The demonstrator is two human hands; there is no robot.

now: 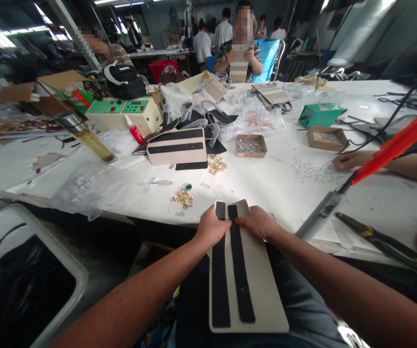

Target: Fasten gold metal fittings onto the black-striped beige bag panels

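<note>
A beige panel (pixel 262 285) with two black straps running along it lies over my lap, its far end resting on the white table's edge (pixel 157 212). My left hand (pixel 212 228) is closed on the panel's far left corner, thumb pressing the left strap. My right hand (pixel 257 222) grips the far right corner, fingers curled on the panel next to the right strap. A small heap of gold metal rings (pixel 183 197) lies on the table just beyond my left hand.
A stack of similar beige panels (pixel 177 146), more gold rings (pixel 217 164), a box of silver parts (pixel 251 145), plastic bags and a control unit (pixel 121 112) fill the table. Another person's hand (pixel 349 159) rests at right by scattered studs. A grey-handled orange tool (pixel 375 169) crosses the right. A person sits opposite.
</note>
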